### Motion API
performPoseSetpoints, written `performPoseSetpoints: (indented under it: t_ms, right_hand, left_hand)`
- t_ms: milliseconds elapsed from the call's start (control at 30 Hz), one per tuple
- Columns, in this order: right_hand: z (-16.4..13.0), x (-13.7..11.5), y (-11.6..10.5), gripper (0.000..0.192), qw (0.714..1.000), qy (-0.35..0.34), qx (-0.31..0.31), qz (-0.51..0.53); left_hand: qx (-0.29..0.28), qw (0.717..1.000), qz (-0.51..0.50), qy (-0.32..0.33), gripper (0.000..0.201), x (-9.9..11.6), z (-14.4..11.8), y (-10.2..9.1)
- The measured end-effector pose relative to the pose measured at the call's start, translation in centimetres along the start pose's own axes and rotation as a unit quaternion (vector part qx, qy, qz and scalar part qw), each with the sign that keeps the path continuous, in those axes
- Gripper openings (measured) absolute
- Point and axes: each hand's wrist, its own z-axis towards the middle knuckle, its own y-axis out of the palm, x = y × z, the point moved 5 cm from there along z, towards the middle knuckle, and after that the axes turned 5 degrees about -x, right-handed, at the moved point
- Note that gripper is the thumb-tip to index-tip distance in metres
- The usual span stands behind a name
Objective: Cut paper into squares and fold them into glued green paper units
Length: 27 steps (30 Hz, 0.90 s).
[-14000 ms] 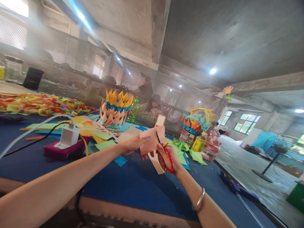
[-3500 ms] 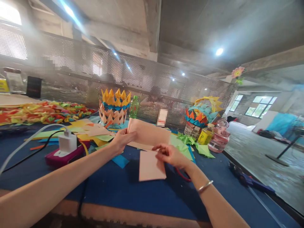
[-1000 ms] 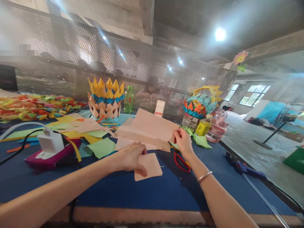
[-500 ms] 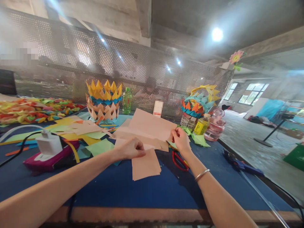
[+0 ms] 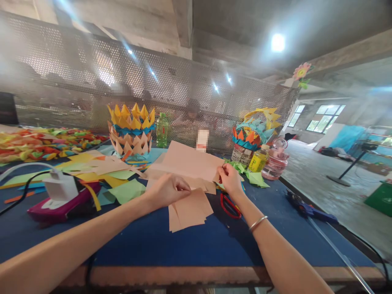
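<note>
My left hand (image 5: 173, 190) is closed in a pinch at the upper edge of a small salmon-pink paper piece (image 5: 194, 206). That piece lies askew over similar pieces, whose edges show beneath it on the left. With thumb and fingers together, my right hand (image 5: 229, 177) grips the right corner of a larger salmon-pink sheet (image 5: 190, 161), which slopes up away from me. Red-handled scissors (image 5: 230, 206) lie beside my right wrist, their blades hidden. Pale green paper (image 5: 127, 190) sits left of my left hand.
Coloured paper strips (image 5: 107, 165) and a purple power strip (image 5: 61, 206) with a white charger are on the left. Folded-paper baskets (image 5: 131, 130) stand at the back, near bottles (image 5: 259, 160). A blue glue gun (image 5: 310, 210) lies at the right edge of the blue table (image 5: 147, 249).
My left hand has shifted slightly right and up. The upper small paper piece has turned and slid right, uncovering more of the pieces below. My right hand keeps its grip.
</note>
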Motion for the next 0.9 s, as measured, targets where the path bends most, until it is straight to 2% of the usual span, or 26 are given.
performPoseSetpoints:
  t_ms: [133,267,400,567,667,767,833,900]
  right_hand:
    - [0.0,0.0,0.1,0.016,1.000,-0.005,-0.004,0.003]
    - [-0.1,-0.1,0.2,0.016,1.000,-0.009,-0.010,0.007]
    - [-0.2,-0.3,0.3,0.016,1.000,-0.010,-0.018,0.011]
    - [-0.2,-0.3,0.6,0.017,0.999,-0.006,-0.033,0.025]
    - [-0.3,-0.4,0.8,0.018,0.999,-0.005,-0.042,0.032]
    - [-0.5,-0.7,0.8,0.017,0.998,-0.005,-0.048,0.035]
    - [-0.7,-1.0,0.7,0.013,0.998,-0.006,-0.052,0.038]
    - [-0.9,-1.3,0.7,0.022,0.997,-0.010,-0.056,0.043]
  left_hand:
    - [-0.015,0.996,-0.036,-0.075,0.031,-1.2,0.3,0.3]
    - [-0.059,0.997,-0.017,-0.037,0.031,-1.0,0.5,0.6]
    - [-0.066,0.998,0.010,-0.018,0.033,-0.8,0.3,0.8]
    - [-0.047,0.998,0.030,-0.009,0.023,-0.4,-0.1,0.9]
    - [-0.024,0.999,0.035,-0.031,0.018,-0.2,-0.2,0.6]
    - [-0.024,0.998,0.015,-0.061,0.023,-0.4,-0.1,0.4]
    - [-0.042,0.998,-0.004,-0.056,0.030,-0.6,0.1,0.5]
    - [-0.058,0.997,-0.012,-0.045,0.034,-0.9,0.3,0.6]
